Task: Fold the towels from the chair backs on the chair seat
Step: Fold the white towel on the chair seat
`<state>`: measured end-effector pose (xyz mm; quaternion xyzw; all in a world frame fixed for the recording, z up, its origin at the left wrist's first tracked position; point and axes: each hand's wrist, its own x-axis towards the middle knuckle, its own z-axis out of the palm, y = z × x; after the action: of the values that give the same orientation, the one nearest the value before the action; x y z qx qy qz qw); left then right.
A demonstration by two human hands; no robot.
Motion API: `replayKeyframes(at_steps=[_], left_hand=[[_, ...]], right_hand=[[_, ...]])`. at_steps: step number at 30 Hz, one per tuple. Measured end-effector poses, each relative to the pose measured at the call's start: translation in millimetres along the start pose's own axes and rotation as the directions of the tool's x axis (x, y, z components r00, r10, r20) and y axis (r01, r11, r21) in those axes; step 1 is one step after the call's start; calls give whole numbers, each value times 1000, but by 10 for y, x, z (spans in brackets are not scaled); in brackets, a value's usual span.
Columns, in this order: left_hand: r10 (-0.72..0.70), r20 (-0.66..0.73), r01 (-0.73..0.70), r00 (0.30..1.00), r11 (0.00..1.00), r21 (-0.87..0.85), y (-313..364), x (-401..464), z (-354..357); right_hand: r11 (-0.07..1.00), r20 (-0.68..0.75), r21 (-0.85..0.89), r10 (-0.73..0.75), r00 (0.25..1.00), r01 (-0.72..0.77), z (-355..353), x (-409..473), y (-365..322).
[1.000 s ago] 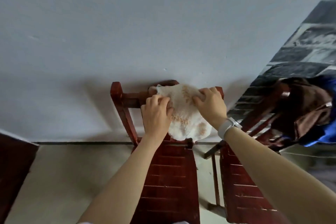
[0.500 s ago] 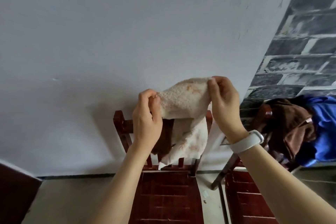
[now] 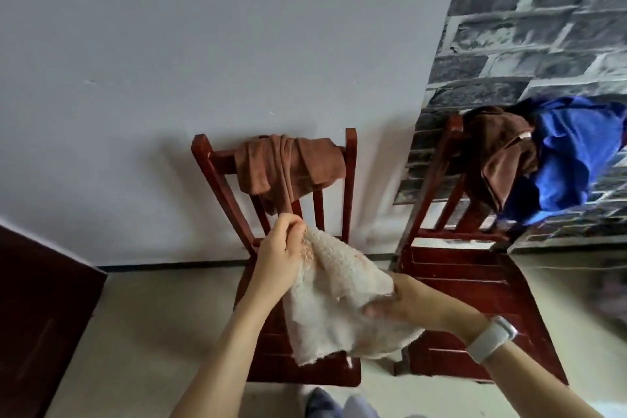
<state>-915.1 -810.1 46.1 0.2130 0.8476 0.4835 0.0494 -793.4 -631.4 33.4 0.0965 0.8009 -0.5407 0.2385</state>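
- The cream towel (image 3: pixel 342 302) hangs in the air above the seat of the left chair (image 3: pixel 271 343), stretched between both hands and covering much of that seat.
- The left hand (image 3: pixel 280 260) pinches the far top corner of the cream towel with curled fingers.
- The right hand (image 3: pixel 407 305) grips the towel's right edge; its fingertips are tucked under the cloth and hidden.
- A white wristband (image 3: pixel 490 343) sits on the right wrist.
- A rust-brown towel (image 3: pixel 288 170) is draped, bunched, over the back rail of the left chair, far from the hands.
- The right chair (image 3: pixel 475 282) stands just beside the left one; a dark brown towel (image 3: pixel 495 153) and a blue cloth (image 3: pixel 576 153) hang on its back, the blue one cut off at the right edge.
- A dark wooden panel (image 3: pixel 37 316) is cut off at the near left.
- Blurred shapes at the near bottom edge cannot be identified.
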Motion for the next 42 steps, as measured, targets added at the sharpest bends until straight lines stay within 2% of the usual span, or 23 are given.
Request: replayKeyframes(at_steps=[1, 3, 6, 9, 11, 12, 14, 16, 18, 19, 22, 25, 27, 29, 31, 33, 35, 37, 39, 42], left_hand=[[12, -52, -12, 999, 1000, 9, 66, -23, 28], [5, -164, -3, 987, 1000, 12, 168, -69, 71], [-103, -301, 110, 948, 994, 7, 148, -130, 98], [-232, -341, 262, 911, 964, 45, -73, -170, 81], [-238, -302, 285, 923, 951, 122, -191, -194, 74], [-218, -236, 254, 947, 958, 132, -205, -211, 86], [-153, 12, 152, 988, 986, 75, -154, -259, 151], [-78, 290, 72, 954, 997, 33, -30, -347, 276], [25, 432, -34, 902, 999, 14, 49, -446, 432], [78, 433, -89, 898, 996, 7, 57, -475, 508], [201, 303, -210, 932, 978, -3, 52, -498, 637], [274, 199, -293, 941, 954, 72, 66, -447, 637], [263, 139, -275, 955, 958, 80, 90, -383, 570], [227, 103, -232, 968, 972, 39, 114, -297, 478], [151, 106, -146, 983, 988, -46, 139, -221, 379], [-4, 158, 35, 987, 981, -193, 173, -192, 287], [-182, 278, 287, 943, 869, -404, 205, -174, 193], [-250, 401, 446, 881, 719, -533, 219, -154, 85], [-221, 438, 455, 871, 698, -553, 208, -160, -31], [-145, 389, 341, 910, 796, -500, 179, -179, -222]], right_hand=[[998, -31, -59, -8, 999, 6, 12, -42, 49], [998, -198, -52, -49, 979, 40, -5, -70, 134], [992, -490, 63, -63, 870, 108, -69, -117, 229], [985, -616, 102, -49, 786, 141, -77, -188, 293], [984, -607, 92, -67, 792, 153, -75, -252, 292], [985, -590, 82, -75, 804, 152, -63, -270, 272], [989, -564, 61, -78, 822, 136, -21, -265, 200], [991, -574, 58, -63, 816, 117, 12, -245, 81], [991, -593, 56, -63, 802, 120, 42, -231, -33], [992, -599, 42, -70, 798, 119, 55, -238, -82], [994, -600, -22, -99, 794, 107, 96, -305, -166], [991, -624, -90, -131, 771, 95, 111, -364, -166], [983, -620, -149, -177, 764, 107, 146, -382, -110], [974, -571, -174, -217, 791, 141, 228, -383, -22], [979, -462, -139, -196, 865, 147, 336, -349, 98], [994, -335, -82, -99, 937, 75, 440, -285, 206], [1000, -344, -12, 1, 939, -5, 509, -190, 313], [998, -474, -7, 52, 879, -62, 538, -64, 388], [996, -554, -6, 73, 829, -92, 564, 92, 413], [983, -507, 4, 161, 847, -185, 682, 373, 404]])
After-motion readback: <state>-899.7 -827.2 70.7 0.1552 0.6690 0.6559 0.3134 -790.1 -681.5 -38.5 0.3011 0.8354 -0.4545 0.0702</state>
